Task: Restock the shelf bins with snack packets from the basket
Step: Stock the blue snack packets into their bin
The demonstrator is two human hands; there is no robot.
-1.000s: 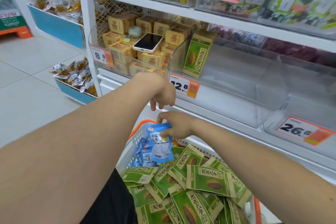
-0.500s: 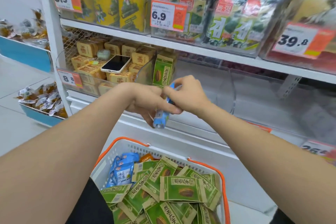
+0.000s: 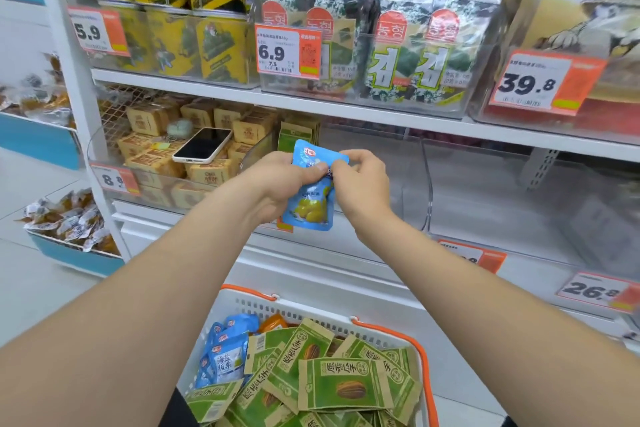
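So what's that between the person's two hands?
A blue snack packet, held upright: the left hand grips its left side, the right hand pinches its right edge. It shows in the head view.

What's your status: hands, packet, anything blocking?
Left hand and right hand both pinching blue packet. Packet in front of clear bin. Phone on tan packs, off left.
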